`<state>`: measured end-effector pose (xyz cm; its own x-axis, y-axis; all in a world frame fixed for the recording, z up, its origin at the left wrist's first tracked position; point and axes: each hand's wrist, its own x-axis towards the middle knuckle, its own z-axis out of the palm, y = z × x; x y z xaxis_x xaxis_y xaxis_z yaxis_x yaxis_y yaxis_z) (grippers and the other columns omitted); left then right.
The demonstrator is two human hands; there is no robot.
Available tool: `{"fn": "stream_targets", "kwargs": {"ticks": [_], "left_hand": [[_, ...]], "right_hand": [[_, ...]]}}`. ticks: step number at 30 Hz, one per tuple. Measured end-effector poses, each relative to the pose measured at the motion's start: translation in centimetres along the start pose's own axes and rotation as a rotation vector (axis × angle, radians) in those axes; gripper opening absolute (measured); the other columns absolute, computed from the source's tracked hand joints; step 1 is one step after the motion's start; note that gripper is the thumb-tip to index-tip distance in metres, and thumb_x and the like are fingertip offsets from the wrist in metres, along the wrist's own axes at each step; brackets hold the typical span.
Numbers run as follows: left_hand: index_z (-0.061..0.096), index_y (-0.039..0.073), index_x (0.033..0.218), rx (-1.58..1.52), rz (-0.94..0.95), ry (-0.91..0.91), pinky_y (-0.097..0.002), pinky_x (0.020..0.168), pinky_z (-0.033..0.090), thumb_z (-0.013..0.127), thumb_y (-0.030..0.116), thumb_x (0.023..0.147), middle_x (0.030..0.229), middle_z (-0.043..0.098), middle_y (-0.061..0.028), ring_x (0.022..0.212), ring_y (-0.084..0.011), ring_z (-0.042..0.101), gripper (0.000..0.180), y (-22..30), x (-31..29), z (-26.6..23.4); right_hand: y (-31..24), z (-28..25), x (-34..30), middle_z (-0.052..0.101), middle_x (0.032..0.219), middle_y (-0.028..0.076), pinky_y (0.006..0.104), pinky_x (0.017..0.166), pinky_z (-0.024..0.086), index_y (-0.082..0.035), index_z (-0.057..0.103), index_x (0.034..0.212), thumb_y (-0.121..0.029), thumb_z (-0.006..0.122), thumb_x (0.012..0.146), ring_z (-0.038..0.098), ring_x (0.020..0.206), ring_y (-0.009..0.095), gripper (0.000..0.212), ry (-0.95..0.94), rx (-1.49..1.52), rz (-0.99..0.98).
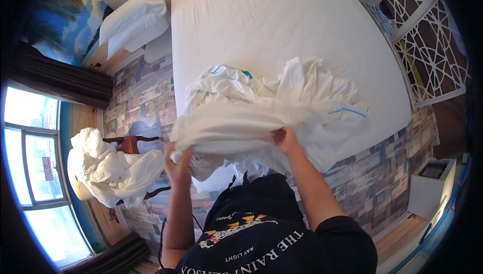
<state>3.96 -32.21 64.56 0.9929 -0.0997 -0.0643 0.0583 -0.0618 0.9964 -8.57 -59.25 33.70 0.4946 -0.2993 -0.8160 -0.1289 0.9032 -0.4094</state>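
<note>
A crumpled white duvet cover (226, 123) with blue trim lies heaped over the near end of the bed, part of it hanging past the edge toward me. My left hand (179, 167) grips its left end, thumb and fingers curled round the fabric. Farther right, my right hand (285, 139) pinches the upper layer, which is stretched between both hands and slightly blurred. Beneath the heap is the bed (282, 27), covered by a smooth white sheet.
At left, a wooden chair (130, 144) carries a bulky white bundle of bedding (108, 166). White pillows (136, 20) are stacked beyond it. A white lattice screen (425, 37) borders the bed's right side. A white cabinet (432, 188) stands at lower right on the patterned floor (372, 183).
</note>
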Motion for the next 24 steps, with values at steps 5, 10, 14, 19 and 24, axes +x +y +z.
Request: {"fn": "stream_targets", "kwargs": {"ticks": [5, 10, 14, 19, 24], "left_hand": [[0.058, -0.001, 0.107, -0.271, -0.056, 0.093, -0.0342, 0.088, 0.045, 0.063, 0.007, 0.076, 0.102, 0.06, -0.0098, 0.096, -0.0204, 0.057, 0.032, -3.9, -1.3, -0.5], [0.052, -0.003, 0.119, -0.565, -0.043, 0.177, -0.042, 0.092, 0.047, 0.053, 0.016, 0.089, 0.115, 0.058, -0.0156, 0.106, -0.0278, 0.058, 0.035, 1.3, 2.2, -3.8], [0.05, 0.0, 0.119, -0.451, 0.047, 0.414, -0.0379, 0.088, 0.049, 0.058, 0.014, 0.087, 0.113, 0.057, -0.0143, 0.103, -0.0254, 0.059, 0.036, 1.2, 3.4, -3.1], [0.051, 0.002, 0.115, -0.462, 0.033, 0.457, -0.035, 0.083, 0.051, 0.061, 0.01, 0.086, 0.107, 0.058, -0.0115, 0.096, -0.0229, 0.06, 0.032, -0.8, 2.5, -1.5], [0.056, 0.0, 0.105, -0.374, 0.053, 0.346, -0.0291, 0.079, 0.048, 0.061, 0.007, 0.086, 0.098, 0.061, -0.0089, 0.089, -0.0169, 0.059, 0.021, -0.5, 0.8, 2.0]], "right_hand": [[-1.4, 0.4, 1.3, 0.045, 0.137, 0.013, 0.0532, 0.102, 0.036, -0.009, 0.043, 0.133, -0.059, 0.051, 0.087, 0.045, 0.123, 0.035, 0.069, 0.009, 0.657, 0.032], [-2.1, 0.4, 4.7, 0.053, 0.126, 0.013, 0.0501, 0.092, 0.047, -0.009, 0.047, 0.128, -0.056, 0.056, 0.086, 0.054, 0.11, 0.032, 0.064, 0.112, 0.407, 0.059], [-6.6, -2.6, 9.7, 0.063, 0.102, 0.01, 0.0367, 0.069, 0.056, -0.008, 0.056, 0.113, -0.036, 0.06, 0.088, 0.064, 0.082, 0.026, 0.038, 0.457, -0.266, -0.061], [-24.5, 1.6, 5.8, 0.062, 0.1, 0.008, 0.0332, 0.064, 0.051, -0.002, 0.059, 0.105, -0.03, 0.055, 0.091, 0.061, 0.085, 0.02, 0.031, 0.062, 0.04, -0.381], [-25.3, 10.1, -0.6, 0.048, 0.128, 0.006, 0.0349, 0.09, 0.04, -0.008, 0.044, 0.132, -0.042, 0.05, 0.095, 0.047, 0.111, 0.018, 0.051, -0.14, -0.119, -0.669]]}}
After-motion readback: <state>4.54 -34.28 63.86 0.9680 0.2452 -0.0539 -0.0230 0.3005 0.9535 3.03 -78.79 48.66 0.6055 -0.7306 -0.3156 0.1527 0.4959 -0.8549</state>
